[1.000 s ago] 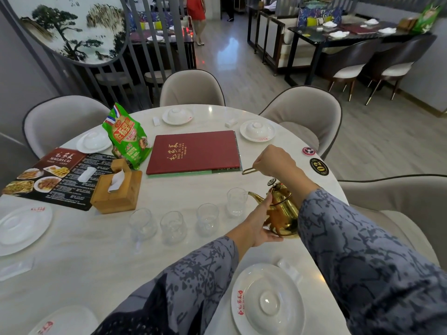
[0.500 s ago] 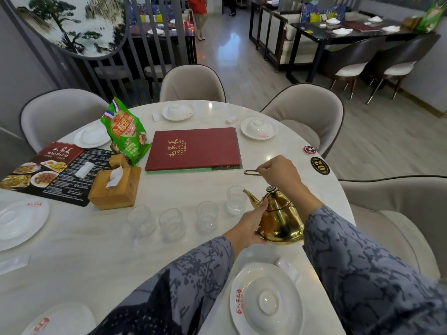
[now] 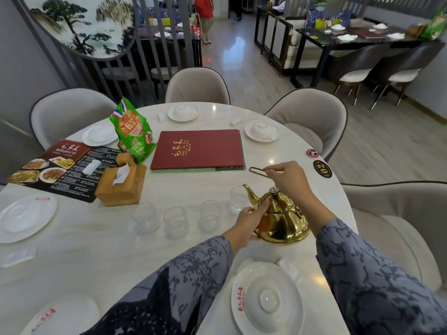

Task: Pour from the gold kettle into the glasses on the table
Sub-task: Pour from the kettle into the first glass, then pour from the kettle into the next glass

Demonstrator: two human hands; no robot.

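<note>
The round, white marble-look bench (image 3: pixel 72 262) carries the polished gold metal kettle (image 3: pixel 283 221) near its right edge, much where it sat a second ago, the curved spout still just beside the rightmost clear glass (image 3: pixel 238 199). The right hand (image 3: pixel 287 180) pinches the thin wire handle (image 3: pixel 256 169). The left hand (image 3: pixel 246 223) steadies the body, and its fairly straight fingers (image 3: pixel 262 206) have crept up toward the lid. The row of four smooth, clear tumbler glasses (image 3: pixel 176 222) looks unfilled, so pouring seems about to begin.

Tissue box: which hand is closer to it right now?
Left. The left hand touches the kettle, right of the box; the right hand grips its handle farther right.
</note>
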